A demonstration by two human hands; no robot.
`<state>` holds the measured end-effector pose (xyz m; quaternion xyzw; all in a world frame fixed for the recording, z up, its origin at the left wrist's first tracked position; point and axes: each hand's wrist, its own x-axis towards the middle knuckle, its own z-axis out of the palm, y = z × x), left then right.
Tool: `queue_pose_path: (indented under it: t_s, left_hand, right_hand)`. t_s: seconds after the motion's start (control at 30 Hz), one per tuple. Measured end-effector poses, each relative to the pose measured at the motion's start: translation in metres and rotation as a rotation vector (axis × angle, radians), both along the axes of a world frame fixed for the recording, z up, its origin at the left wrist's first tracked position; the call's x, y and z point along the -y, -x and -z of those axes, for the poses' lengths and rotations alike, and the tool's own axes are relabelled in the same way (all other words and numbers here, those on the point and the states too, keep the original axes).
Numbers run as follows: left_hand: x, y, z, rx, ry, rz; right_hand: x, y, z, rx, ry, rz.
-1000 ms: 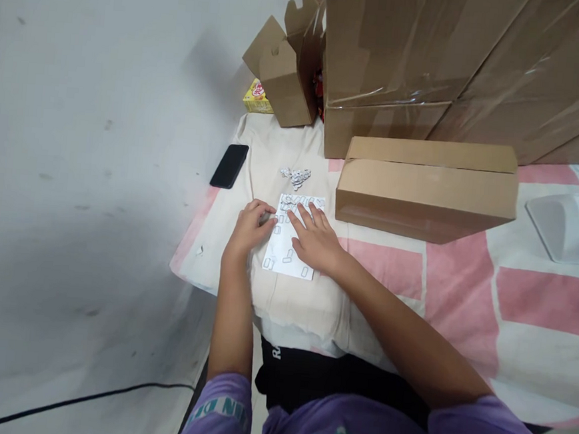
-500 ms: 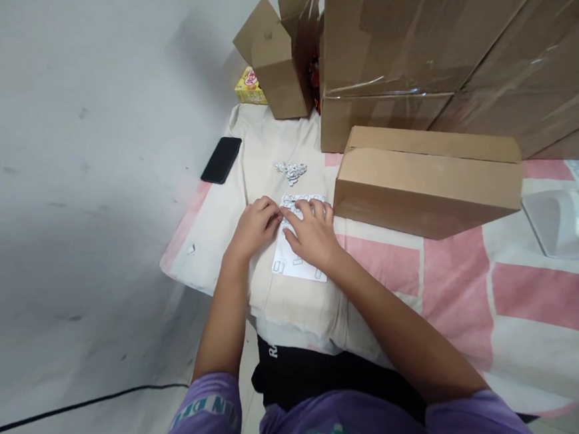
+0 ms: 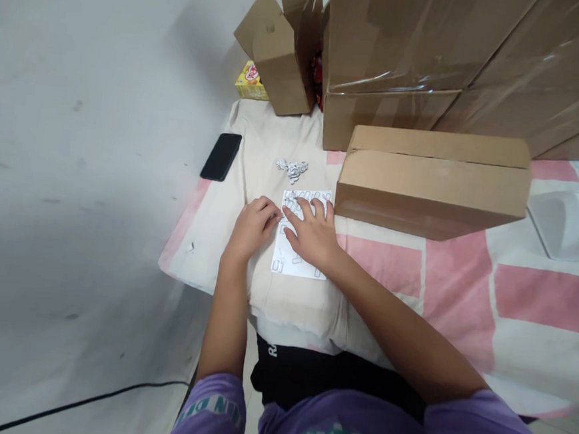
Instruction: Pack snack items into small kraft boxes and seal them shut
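A white sheet of paper [image 3: 291, 250] with small outlined rectangles printed or drawn on it lies on the cloth-covered surface in front of me. My right hand [image 3: 314, 229] rests over its upper part, fingers spread. At the sheet's left edge my left hand [image 3: 256, 224] has its fingers pinched together near my right index fingertip; what the pinch holds, if anything, is too small to make out. Just beyond the sheet sits a small heap of little white-and-black paper pieces [image 3: 293, 170].
A black phone [image 3: 221, 157] lies at the left. A closed cardboard box [image 3: 432, 188] stands right of the sheet, with large taped boxes [image 3: 398, 45] behind it. An open carton [image 3: 284, 63] and a yellow box [image 3: 251, 81] are at the back. A small scrap [image 3: 190, 247] lies near the left edge.
The view has shifted slightly. My hands stay at nearly the same place on the sheet, left fingers still pinched, right fingers still spread.
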<state>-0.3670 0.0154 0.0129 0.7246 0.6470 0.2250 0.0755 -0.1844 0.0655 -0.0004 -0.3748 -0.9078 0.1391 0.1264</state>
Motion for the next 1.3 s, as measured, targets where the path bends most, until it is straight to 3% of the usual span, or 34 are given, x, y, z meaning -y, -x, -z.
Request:
queue_pose_path:
  t_s: [0.13,0.33,0.5,0.63,0.87,1.03,1.2,1.3]
  left_hand:
    - [0.003,-0.001,0.002,0.051,0.004,-0.006]
    - [0.011,0.0,0.001,0.314,0.041,-0.025]
    - [0.016,0.001,0.002,0.428,0.005,-0.111]
    - [0.021,-0.008,-0.002,0.512,-0.096,-0.239]
    - [0.046,-0.042,-0.033,0.414,-0.119,-0.271]
    - [0.059,-0.051,-0.054,0.315,-0.149,-0.346]
    - [0.059,-0.063,-0.074,0.219,-0.157,-0.343]
    - [0.054,-0.074,-0.091,0.181,-0.167,-0.295]
  right_hand:
    - [0.0,0.0,0.0,-0.023,-0.003,0.002]
    - [0.0,0.002,0.006,-0.065,-0.02,0.009]
    - [-0.001,0.006,0.009,-0.099,-0.031,0.01]
    - [-0.006,0.005,-0.002,-0.187,0.026,0.058]
    - [-0.015,-0.003,-0.02,-0.355,0.135,-0.045]
    - [-0.014,-0.012,-0.031,-0.429,0.129,-0.116]
    - [-0.009,-0.021,-0.061,-0.735,0.452,-0.326]
    - [-0.005,-0.034,-0.082,-0.792,0.476,-0.283]
